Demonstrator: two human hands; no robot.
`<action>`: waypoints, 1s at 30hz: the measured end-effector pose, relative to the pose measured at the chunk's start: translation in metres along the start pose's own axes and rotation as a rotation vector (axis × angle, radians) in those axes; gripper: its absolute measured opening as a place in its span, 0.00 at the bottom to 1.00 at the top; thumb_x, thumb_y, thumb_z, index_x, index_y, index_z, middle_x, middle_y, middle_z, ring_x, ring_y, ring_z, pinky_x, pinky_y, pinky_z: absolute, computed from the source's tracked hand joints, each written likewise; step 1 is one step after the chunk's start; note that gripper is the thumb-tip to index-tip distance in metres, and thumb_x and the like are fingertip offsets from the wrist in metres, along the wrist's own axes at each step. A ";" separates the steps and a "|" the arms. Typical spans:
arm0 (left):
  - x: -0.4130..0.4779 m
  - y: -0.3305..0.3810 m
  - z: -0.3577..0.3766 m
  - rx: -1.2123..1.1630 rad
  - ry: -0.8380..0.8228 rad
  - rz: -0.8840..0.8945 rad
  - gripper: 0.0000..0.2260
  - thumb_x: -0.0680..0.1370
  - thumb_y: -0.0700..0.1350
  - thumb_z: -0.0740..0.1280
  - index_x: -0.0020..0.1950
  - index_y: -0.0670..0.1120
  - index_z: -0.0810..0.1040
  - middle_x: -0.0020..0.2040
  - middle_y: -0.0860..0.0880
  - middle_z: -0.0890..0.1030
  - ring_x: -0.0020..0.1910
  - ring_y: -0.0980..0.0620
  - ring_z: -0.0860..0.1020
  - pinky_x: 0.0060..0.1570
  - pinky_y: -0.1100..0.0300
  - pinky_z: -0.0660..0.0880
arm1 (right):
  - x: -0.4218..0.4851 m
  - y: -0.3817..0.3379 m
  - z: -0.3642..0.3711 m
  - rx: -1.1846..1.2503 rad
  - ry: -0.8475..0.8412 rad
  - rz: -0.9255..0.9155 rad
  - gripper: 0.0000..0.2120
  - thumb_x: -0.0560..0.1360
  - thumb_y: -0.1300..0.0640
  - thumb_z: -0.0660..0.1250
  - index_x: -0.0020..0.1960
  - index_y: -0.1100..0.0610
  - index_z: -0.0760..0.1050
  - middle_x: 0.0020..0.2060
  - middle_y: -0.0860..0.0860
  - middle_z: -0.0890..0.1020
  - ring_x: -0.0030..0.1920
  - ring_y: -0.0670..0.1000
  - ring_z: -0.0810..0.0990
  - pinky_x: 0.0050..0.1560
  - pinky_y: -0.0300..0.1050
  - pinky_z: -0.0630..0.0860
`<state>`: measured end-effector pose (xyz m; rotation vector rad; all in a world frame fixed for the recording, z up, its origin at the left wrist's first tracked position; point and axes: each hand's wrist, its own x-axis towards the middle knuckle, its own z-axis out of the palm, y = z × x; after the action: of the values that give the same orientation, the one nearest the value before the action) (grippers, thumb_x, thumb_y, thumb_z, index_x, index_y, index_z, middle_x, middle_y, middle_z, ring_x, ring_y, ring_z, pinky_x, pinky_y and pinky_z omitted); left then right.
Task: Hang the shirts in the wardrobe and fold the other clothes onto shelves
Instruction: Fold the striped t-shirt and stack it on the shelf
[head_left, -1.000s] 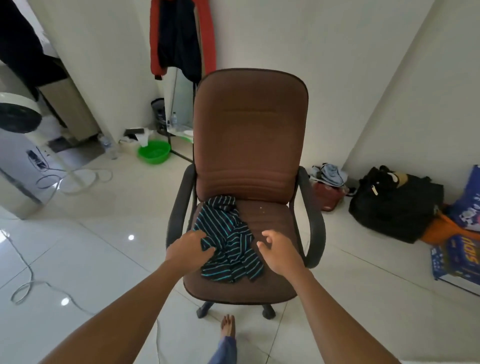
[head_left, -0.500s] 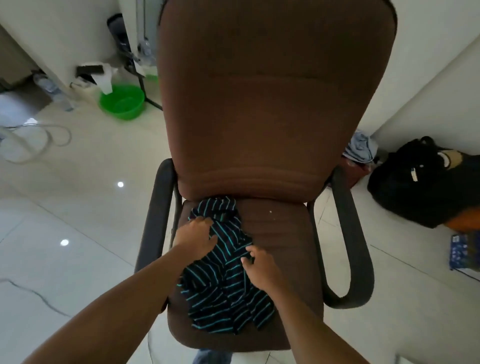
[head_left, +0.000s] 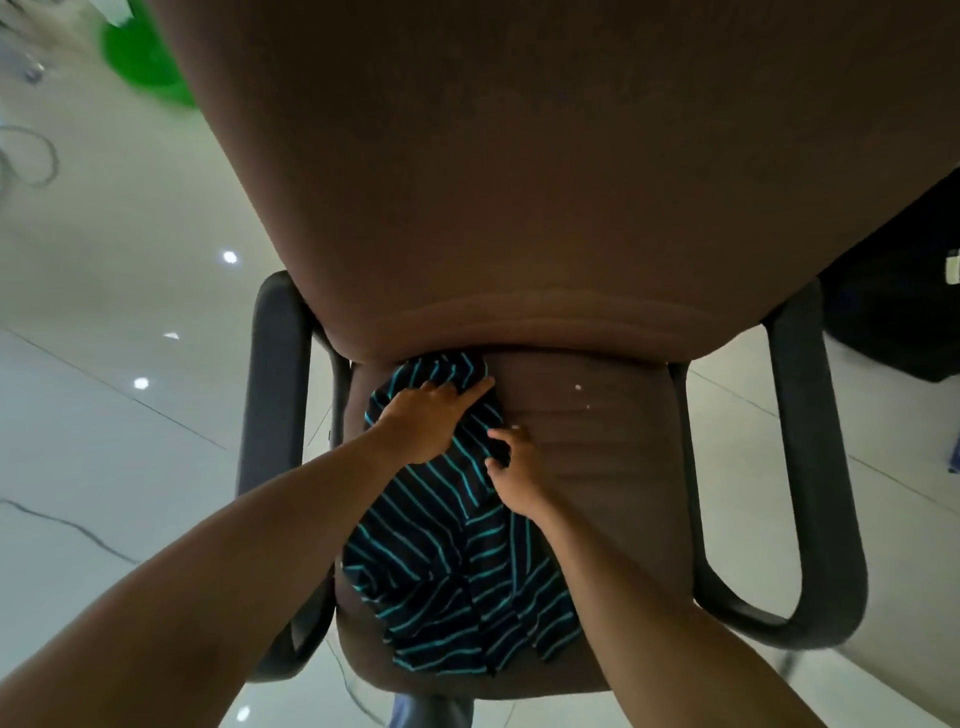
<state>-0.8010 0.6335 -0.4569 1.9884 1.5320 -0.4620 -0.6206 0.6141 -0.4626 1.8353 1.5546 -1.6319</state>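
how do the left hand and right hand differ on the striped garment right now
The left hand lies on top of the striped garment, close to the backrest; the right hand sits nearer the person, at its right edge. The left index finger is stretched straight; the right hand's fingers curl round the cloth edge. Both touch the garment on the chair seat.

One head-worn wide-angle camera looks forward and steeply down, very near a brown office chair (head_left: 602, 467) — its backrest (head_left: 519, 182) fills the upper frame. Both arms enter from the bottom edge; the left hand (head_left: 421, 421) and right hand (head_left: 514, 470) sit near centre on a striped shirt (head_left: 457, 571). Tiled floor (head_left: 130, 312) flanks both sides.
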 end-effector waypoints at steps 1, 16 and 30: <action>0.005 -0.002 0.002 0.017 -0.015 0.009 0.39 0.80 0.40 0.60 0.80 0.62 0.38 0.73 0.43 0.68 0.67 0.40 0.72 0.57 0.47 0.76 | 0.004 -0.002 0.000 0.000 -0.002 -0.012 0.23 0.82 0.54 0.63 0.76 0.47 0.64 0.79 0.51 0.56 0.72 0.52 0.69 0.56 0.40 0.74; 0.021 -0.021 0.001 0.041 -0.051 0.078 0.38 0.81 0.37 0.57 0.79 0.62 0.38 0.70 0.42 0.73 0.60 0.43 0.78 0.58 0.48 0.77 | 0.000 -0.006 0.008 0.205 0.128 -0.097 0.18 0.77 0.67 0.65 0.53 0.44 0.81 0.60 0.44 0.80 0.32 0.44 0.77 0.32 0.34 0.72; 0.002 -0.023 -0.001 0.020 -0.009 0.018 0.24 0.79 0.35 0.61 0.74 0.50 0.70 0.72 0.48 0.71 0.62 0.44 0.78 0.60 0.50 0.76 | -0.015 0.006 0.017 0.435 -0.023 0.144 0.21 0.73 0.66 0.65 0.55 0.42 0.81 0.37 0.53 0.84 0.32 0.53 0.78 0.38 0.52 0.83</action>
<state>-0.8227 0.6398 -0.4631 2.0114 1.5081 -0.4795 -0.6229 0.5914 -0.4591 2.0649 1.0862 -2.0297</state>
